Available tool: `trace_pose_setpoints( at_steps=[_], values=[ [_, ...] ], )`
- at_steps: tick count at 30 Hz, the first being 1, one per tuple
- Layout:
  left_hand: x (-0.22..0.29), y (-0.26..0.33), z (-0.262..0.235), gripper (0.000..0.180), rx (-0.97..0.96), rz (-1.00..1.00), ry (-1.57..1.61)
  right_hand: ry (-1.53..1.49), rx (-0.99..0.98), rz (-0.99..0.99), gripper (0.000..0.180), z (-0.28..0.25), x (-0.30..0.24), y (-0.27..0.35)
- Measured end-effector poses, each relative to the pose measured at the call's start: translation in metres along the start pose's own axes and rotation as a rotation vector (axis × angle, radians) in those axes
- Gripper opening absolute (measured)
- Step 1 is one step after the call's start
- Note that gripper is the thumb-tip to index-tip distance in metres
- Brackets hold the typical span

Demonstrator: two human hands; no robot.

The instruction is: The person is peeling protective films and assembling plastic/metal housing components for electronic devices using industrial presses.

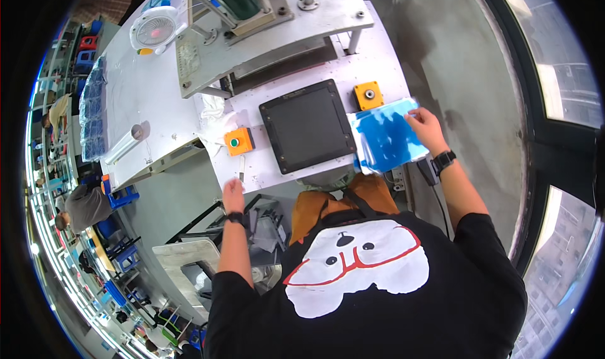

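Observation:
My right hand (427,130) is at the right side of the white table, fingertips and thumb pinched on the upper right edge of a blue film sheet (394,135). That sheet lies on a stack with white edges showing. Near the table's front edge, left of centre, hangs my left hand (233,197), apart from the sheets; its fingers are foreshortened and blurred. Between my hands a flat black square plate (307,126) with a raised frame rests on the table. Nearest my left hand is an orange box with a green push button (238,142).
A second orange button box (368,96) stands behind the blue sheets. A metal press frame (277,44) rises beyond the black plate. White cloth (214,123) lies at left. On the left table are a white fan (155,30), a clear roll (126,143) and blue-wrapped packs (94,113).

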State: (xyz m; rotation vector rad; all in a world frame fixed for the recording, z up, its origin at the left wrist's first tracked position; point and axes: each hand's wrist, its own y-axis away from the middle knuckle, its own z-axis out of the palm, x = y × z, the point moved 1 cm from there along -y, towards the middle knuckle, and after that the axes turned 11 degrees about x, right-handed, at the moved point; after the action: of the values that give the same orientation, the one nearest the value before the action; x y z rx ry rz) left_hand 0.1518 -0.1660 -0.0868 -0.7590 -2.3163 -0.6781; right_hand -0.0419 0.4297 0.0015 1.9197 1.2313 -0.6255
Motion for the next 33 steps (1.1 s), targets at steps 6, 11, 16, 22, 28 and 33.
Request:
trace_pose_setpoints(
  at_steps=[6,11,16,22,28,33],
  values=[
    [-0.068,0.156,0.032,0.021,-0.259,-0.191,-0.193,0.092,0.381,-0.004,0.054,-0.026,0.132,0.045],
    [-0.036,0.164,0.065,0.020,-0.266,-0.217,-0.003,-0.016,0.250,0.173,0.056,-0.028,0.149,0.041],
    [0.020,0.150,0.088,0.022,-0.291,-0.007,0.027,-0.131,0.260,0.086,0.028,-0.037,0.147,0.027],
    [0.098,0.171,0.117,0.021,-0.369,0.272,-0.110,-0.387,0.161,0.306,0.020,-0.047,0.129,0.033],
    [0.230,0.227,0.178,0.019,-0.692,0.744,-0.036,-0.290,0.206,0.127,0.020,-0.047,0.100,0.047],
    [0.299,0.280,0.249,0.043,-0.675,1.016,0.074,-0.463,0.071,0.305,0.022,-0.036,0.085,0.053]
  ],
)
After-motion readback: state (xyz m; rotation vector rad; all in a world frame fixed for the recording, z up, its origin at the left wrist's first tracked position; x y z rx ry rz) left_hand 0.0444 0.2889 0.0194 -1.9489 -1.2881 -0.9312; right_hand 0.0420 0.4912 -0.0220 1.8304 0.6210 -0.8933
